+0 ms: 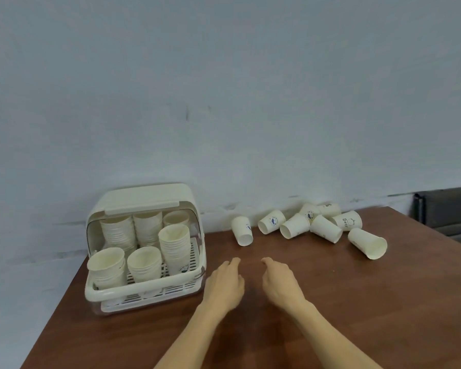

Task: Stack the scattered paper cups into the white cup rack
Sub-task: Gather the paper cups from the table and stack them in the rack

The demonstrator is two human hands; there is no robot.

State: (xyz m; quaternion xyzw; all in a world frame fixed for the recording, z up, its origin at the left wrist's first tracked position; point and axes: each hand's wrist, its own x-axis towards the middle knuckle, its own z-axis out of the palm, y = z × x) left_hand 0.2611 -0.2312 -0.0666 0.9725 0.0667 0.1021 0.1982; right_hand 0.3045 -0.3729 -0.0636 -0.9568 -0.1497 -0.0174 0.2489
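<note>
Single head-worn view, looking forward and down across the brown table (330, 302) toward the wall (224, 89); table corner near, wall fills upper frame.

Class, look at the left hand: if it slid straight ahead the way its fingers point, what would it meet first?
Probably the nearest tipped cup, lying just beyond the left hand; depth is uncertain.
</note>
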